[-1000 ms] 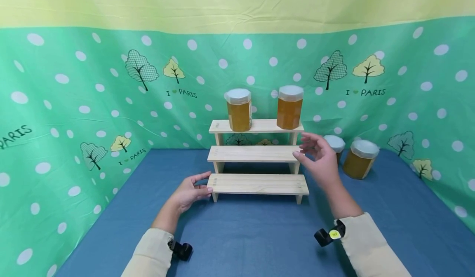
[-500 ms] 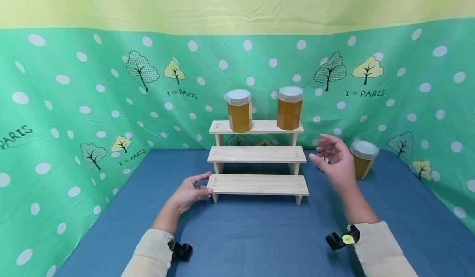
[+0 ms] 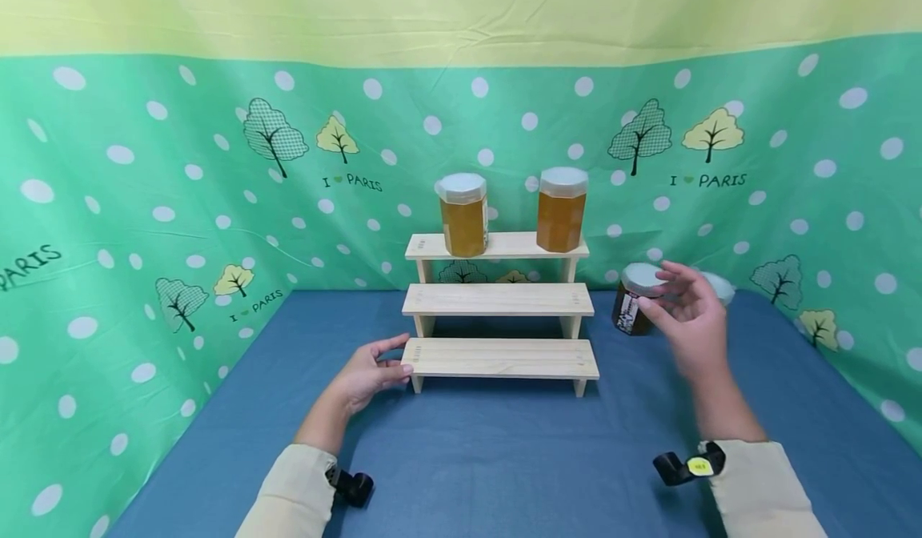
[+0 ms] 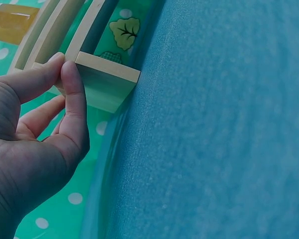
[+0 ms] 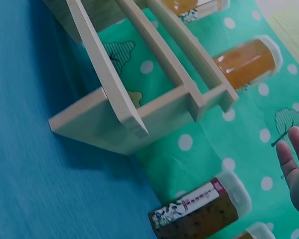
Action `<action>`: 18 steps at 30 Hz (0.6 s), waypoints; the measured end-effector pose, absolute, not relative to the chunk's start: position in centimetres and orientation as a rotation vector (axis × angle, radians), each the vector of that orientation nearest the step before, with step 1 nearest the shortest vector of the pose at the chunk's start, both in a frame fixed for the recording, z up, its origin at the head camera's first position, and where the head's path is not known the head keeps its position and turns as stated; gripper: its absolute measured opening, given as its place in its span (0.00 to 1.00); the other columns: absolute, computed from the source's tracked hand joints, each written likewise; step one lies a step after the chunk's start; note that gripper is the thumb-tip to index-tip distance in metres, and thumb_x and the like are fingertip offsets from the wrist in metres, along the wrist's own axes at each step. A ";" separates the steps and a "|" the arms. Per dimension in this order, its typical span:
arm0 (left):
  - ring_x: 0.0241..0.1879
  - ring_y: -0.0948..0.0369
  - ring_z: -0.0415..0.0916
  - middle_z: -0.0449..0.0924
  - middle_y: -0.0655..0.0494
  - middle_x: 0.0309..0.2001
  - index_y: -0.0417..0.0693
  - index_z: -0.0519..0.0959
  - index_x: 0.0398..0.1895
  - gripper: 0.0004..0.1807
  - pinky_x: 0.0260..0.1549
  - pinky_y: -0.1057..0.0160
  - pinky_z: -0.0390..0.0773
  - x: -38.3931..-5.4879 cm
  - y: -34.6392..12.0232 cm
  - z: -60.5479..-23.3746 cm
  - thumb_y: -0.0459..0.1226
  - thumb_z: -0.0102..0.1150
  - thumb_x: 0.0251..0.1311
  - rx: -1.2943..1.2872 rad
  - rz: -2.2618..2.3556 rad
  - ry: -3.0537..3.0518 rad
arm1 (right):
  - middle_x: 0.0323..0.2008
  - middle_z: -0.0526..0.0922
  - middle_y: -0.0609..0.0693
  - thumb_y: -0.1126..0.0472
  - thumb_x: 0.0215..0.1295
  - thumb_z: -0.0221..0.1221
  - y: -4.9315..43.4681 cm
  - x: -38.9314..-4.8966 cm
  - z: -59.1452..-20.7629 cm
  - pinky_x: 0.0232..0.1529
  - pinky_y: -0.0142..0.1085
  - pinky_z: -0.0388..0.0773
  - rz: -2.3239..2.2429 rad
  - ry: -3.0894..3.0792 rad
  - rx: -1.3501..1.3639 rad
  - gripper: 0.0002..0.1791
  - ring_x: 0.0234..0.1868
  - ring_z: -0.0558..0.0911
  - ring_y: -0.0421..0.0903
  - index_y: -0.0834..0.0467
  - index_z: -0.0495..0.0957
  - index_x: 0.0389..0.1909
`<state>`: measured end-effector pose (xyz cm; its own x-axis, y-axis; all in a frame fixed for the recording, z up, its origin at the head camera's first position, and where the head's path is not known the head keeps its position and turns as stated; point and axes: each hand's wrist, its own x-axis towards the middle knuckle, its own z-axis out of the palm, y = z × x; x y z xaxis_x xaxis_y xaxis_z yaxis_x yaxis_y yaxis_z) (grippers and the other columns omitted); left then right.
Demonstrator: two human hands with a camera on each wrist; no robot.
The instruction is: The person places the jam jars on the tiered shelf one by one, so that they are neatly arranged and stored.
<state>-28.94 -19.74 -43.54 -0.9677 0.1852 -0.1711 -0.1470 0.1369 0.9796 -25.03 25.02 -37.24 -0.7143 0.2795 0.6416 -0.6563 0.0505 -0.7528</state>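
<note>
Head view: the shelf [image 3: 497, 356] is pinched by the left hand [image 3: 364, 376]; by the dark jar [image 3: 631, 314] on the cloth [image 3: 497, 458] the right hand [image 3: 693, 326] is poised, fingers parted, apparently at reaching stage, a grasp required next.

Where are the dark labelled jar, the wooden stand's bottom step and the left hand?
Dark jar [image 5: 205, 214]: right wrist view, its dark side.
Bottom step [image 3: 500, 357]: head view, its top surface.
Left hand [image 4: 37, 153]: left wrist view, the palm.

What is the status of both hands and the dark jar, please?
Left hand holds wooden stand by lowest shelf. Right hand near dark jar, not gripping it. Another jar partly hidden behind right hand, possibly in the way.
</note>
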 end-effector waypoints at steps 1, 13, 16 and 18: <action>0.39 0.57 0.78 0.71 0.37 0.58 0.43 0.64 0.72 0.37 0.45 0.55 0.81 -28.9 -19.7 -43.5 0.27 0.64 0.59 0.039 1.911 2.165 | 0.50 0.76 0.56 0.83 0.55 0.59 25.2 -25.0 -37.3 0.46 0.30 0.74 1.745 -1.645 0.370 0.29 0.47 0.75 0.50 0.65 0.74 0.59; 0.39 0.57 0.78 0.72 0.37 0.56 0.42 0.64 0.72 0.37 0.45 0.56 0.82 -29.0 -19.7 -43.5 0.27 0.65 0.58 0.043 1.911 2.159 | 0.50 0.76 0.53 0.81 0.56 0.61 27.3 -24.7 -37.5 0.47 0.30 0.73 1.738 -1.584 0.297 0.28 0.47 0.74 0.47 0.67 0.73 0.60; 0.39 0.57 0.78 0.72 0.37 0.57 0.43 0.64 0.72 0.37 0.44 0.56 0.82 -29.0 -19.7 -43.6 0.27 0.65 0.58 0.037 1.913 2.159 | 0.50 0.76 0.54 0.82 0.56 0.60 27.8 -24.7 -37.6 0.47 0.30 0.73 1.750 -1.548 0.292 0.28 0.47 0.74 0.48 0.69 0.73 0.59; 0.39 0.57 0.78 0.71 0.38 0.58 0.44 0.64 0.72 0.37 0.45 0.56 0.82 -29.0 -19.7 -43.6 0.27 0.65 0.58 0.034 1.913 2.161 | 0.50 0.76 0.54 0.81 0.56 0.60 28.2 -24.7 -37.7 0.47 0.29 0.72 1.744 -1.535 0.278 0.27 0.47 0.74 0.48 0.69 0.72 0.59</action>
<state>-29.03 -19.74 -43.56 -0.9673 0.1851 -0.1736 -0.1498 0.1355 0.9794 -24.75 28.16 -37.68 -0.6719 0.4034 0.6212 -0.6673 0.0342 -0.7440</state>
